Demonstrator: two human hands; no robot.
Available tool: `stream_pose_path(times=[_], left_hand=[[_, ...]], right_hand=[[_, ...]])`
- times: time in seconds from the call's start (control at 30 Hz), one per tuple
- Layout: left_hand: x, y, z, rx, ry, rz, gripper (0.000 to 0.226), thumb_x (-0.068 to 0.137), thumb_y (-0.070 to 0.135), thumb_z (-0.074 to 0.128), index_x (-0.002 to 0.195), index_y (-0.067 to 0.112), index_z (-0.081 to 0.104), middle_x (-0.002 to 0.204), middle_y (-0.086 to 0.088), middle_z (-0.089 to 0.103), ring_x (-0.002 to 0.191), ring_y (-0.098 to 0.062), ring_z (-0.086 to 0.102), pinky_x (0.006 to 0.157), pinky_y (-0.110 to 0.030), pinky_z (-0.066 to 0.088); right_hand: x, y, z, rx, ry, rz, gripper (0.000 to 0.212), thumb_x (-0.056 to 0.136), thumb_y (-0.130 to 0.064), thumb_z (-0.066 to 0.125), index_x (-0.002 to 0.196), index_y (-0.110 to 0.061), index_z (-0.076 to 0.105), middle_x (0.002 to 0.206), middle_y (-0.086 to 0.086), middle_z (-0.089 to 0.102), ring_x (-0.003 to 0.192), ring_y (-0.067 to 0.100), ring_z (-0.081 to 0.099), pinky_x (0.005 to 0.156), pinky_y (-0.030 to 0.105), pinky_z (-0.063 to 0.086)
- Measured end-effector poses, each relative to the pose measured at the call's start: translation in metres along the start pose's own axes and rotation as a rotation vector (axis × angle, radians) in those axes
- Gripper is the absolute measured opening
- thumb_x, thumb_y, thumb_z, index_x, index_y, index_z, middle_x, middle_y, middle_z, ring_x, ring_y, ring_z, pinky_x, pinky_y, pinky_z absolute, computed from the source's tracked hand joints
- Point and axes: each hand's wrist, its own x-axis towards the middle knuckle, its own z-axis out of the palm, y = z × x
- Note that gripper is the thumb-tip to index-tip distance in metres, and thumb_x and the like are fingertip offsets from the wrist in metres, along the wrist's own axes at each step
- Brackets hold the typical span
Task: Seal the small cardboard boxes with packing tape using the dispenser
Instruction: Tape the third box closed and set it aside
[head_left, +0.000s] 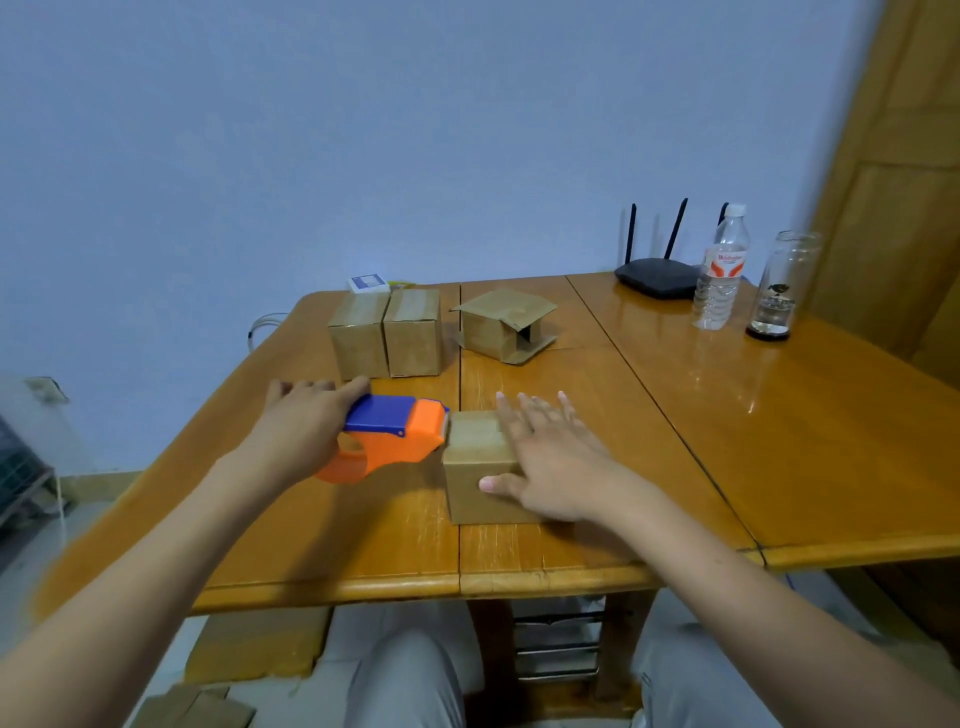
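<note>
One box (480, 462) in work: right hand (553, 462) lies flat, fingers spread, steadying it; left hand (301, 423), grip wrapped round dispenser (389, 434). Keep roller pressed along seam.

One head-worn view only; we look forward and down from above the table's (519, 566) near edge; wide angle, close over both forearms; far wall (363, 130) fills the upper frame.

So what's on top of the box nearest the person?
The right hand lies flat on the near box, fingers straight. The tape dispenser meets its left edge. The hand hides part of the top.
</note>
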Motion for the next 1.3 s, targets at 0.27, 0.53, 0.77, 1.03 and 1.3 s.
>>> stream_pose_path(times=[0.27,0.53,0.77,1.03,1.3], left_hand=[[-0.009,0.007,0.021,-0.056,0.005,0.01,0.032,0.098,0.025,0.052,0.104,0.041,0.026,0.089,0.006,0.053,0.081,-0.016,0.048,0.083,-0.035,0.026],[-0.012,0.018,0.023,-0.091,-0.019,-0.019,0.033,0.093,0.008,0.044,0.108,0.035,0.033,0.091,0.005,0.057,0.085,-0.017,0.053,0.086,-0.036,0.029],[-0.017,0.02,0.024,-0.096,-0.013,-0.007,0.031,0.095,0.013,0.048,0.11,0.034,0.032,0.091,0.007,0.054,0.084,-0.015,0.05,0.092,-0.037,0.032],[-0.015,0.021,0.03,-0.169,-0.034,0.004,0.032,0.094,0.011,0.052,0.112,0.032,0.035,0.093,0.006,0.055,0.084,-0.013,0.05,0.093,-0.035,0.037],[-0.014,0.018,0.04,-0.417,-0.088,-0.005,0.037,0.088,0.003,0.063,0.107,0.028,0.042,0.094,0.005,0.054,0.08,-0.011,0.053,0.065,-0.023,0.043]], right_hand=[[0.002,-0.002,-0.003,-0.021,-0.008,-0.037,0.082,0.093,-0.076,0.033,0.159,-0.042,-0.004,0.167,0.018,-0.004,0.155,0.033,-0.005,0.124,0.053,-0.009],[0.025,-0.046,-0.007,-0.048,-0.005,0.008,0.114,0.085,-0.086,0.032,0.16,-0.005,0.004,0.166,0.023,0.006,0.154,0.04,0.007,0.124,0.058,0.004],[0.028,-0.043,0.001,-0.071,0.02,-0.007,0.12,0.08,-0.092,0.026,0.16,-0.006,0.001,0.166,0.02,0.013,0.153,0.037,0.011,0.125,0.054,0.005],[0.03,-0.044,0.0,-0.085,0.044,0.014,0.104,0.09,-0.08,0.036,0.16,-0.009,0.008,0.162,0.021,0.023,0.15,0.039,0.019,0.124,0.053,0.015],[0.03,-0.044,-0.001,-0.071,0.045,0.024,0.095,0.094,-0.07,0.041,0.161,-0.012,0.007,0.16,0.022,0.025,0.149,0.04,0.02,0.124,0.053,0.015]])
